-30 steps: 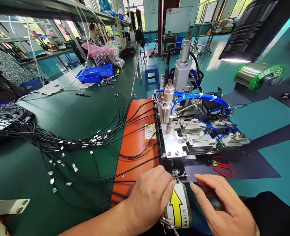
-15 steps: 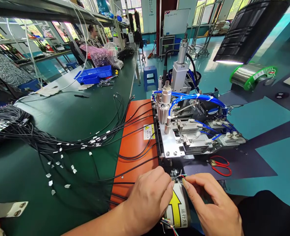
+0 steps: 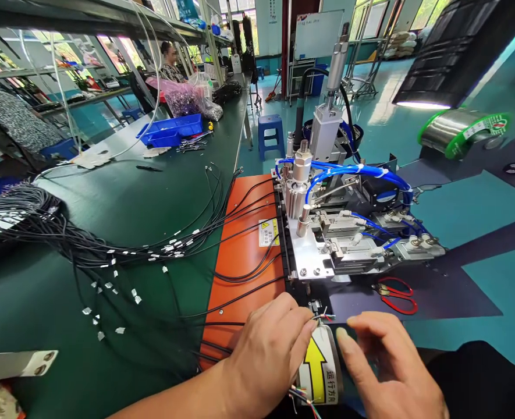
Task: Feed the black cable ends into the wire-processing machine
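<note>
My left hand (image 3: pixel 279 343) pinches a thin black cable close to its stripped end, where the coloured wires (image 3: pixel 326 316) fan out past the fingertips. Just right of those wires, my right hand (image 3: pixel 383 361) hovers with thumb and forefinger apart and nothing between them. Below the hands is a white plate with a yellow arrow (image 3: pixel 315 372). More bared cable ends (image 3: pixel 303 397) poke out beneath my left hand. Ahead stands a metal machine with pneumatic cylinders (image 3: pixel 303 192) and blue hoses (image 3: pixel 357 170). Several black cables (image 3: pixel 244 279) cross the orange panel (image 3: pixel 235 299) toward it.
Red-handled snips (image 3: pixel 399 295) lie right of the machine. A solder spool (image 3: pixel 462 132) and a black lamp (image 3: pixel 447 52) are at upper right. On the green bench are a cable bundle (image 3: pixel 86 244) with white tags and blue bins (image 3: pixel 170 131). A person (image 3: pixel 169 61) sits far back.
My right hand has let go of the wire ends and moved right, its fingers spreading. The left hand keeps its pinch on the cable. The view has shifted slightly.
</note>
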### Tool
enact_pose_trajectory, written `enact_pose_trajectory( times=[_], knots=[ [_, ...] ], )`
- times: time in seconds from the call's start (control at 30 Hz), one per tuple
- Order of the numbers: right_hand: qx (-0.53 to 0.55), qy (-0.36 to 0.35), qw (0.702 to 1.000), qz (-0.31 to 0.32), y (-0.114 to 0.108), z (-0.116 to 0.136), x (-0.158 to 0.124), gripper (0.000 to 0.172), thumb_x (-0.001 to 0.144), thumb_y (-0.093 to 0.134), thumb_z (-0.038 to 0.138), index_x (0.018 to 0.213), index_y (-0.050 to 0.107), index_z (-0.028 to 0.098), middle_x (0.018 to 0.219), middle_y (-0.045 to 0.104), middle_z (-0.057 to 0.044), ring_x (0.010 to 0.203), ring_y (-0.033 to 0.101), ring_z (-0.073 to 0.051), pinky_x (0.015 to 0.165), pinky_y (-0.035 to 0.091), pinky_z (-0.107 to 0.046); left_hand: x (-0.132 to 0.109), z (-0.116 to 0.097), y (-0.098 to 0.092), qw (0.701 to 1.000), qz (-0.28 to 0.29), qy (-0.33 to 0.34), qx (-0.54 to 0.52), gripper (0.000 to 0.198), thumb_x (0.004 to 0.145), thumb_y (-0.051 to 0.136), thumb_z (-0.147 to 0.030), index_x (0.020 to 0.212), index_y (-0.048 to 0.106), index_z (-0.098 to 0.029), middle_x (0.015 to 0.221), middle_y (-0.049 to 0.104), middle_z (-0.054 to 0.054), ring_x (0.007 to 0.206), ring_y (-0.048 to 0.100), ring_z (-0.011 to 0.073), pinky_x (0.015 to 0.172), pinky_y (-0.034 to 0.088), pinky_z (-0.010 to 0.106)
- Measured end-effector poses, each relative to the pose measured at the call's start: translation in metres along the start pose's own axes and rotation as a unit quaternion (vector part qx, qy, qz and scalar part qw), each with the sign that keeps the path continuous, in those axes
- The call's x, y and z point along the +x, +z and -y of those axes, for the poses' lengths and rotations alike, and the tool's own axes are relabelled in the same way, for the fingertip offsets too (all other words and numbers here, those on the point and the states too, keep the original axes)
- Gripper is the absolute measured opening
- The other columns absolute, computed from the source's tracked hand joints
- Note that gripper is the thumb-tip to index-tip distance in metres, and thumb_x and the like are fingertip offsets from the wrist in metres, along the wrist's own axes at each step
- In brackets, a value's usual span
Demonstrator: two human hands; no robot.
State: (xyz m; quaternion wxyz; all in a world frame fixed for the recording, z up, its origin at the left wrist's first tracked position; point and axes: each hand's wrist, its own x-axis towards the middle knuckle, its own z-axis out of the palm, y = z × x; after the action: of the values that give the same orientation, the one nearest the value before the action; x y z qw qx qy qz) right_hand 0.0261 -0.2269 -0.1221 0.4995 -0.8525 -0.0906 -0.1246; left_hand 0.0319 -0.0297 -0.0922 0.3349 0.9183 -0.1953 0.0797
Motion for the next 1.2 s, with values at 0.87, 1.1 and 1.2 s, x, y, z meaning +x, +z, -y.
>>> enact_pose_trajectory(
  times=[0.87,1.1,1.2],
  knots=[
    [0.315,0.293,0.889,0.158,0.004,0.017,0.019,0.030,0.088,0.072,0.048,0.098,0.075,0.020,0.088,0.069,-0.004,0.083,0.061,-0.019,0.076,0.053,-0.026,-0.004,-0.003,0.001,0.999,-0.032,0.023,0.009,0.015,0.100,0.048,-0.015,0.094,0.061,-0.018,0.084,0.060,0.004,0.074,0.056,0.0176,0.063,0.044,0.029],
    [0.248,0.266,0.915,0.175,0.002,0.014,0.020,0.031,0.090,0.067,0.050,0.095,0.074,0.020,0.084,0.068,-0.003,0.079,0.060,-0.019,0.073,0.053,-0.025,-0.004,-0.003,0.001,0.997,-0.026,0.055,0.043,0.019,0.101,0.047,-0.016,0.092,0.063,-0.017,0.080,0.058,0.004,0.071,0.053,0.0178,0.062,0.043,0.030],
    [0.209,0.250,0.925,0.196,-0.001,0.011,0.018,0.031,0.093,0.063,0.050,0.098,0.072,0.021,0.086,0.068,-0.003,0.081,0.061,-0.020,0.075,0.053,-0.025,-0.003,-0.002,0.000,0.995,-0.026,0.084,0.053,0.018,0.100,0.048,-0.014,0.092,0.064,-0.015,0.077,0.055,0.004,0.068,0.050,0.0172,0.059,0.041,0.029]
  ],
)
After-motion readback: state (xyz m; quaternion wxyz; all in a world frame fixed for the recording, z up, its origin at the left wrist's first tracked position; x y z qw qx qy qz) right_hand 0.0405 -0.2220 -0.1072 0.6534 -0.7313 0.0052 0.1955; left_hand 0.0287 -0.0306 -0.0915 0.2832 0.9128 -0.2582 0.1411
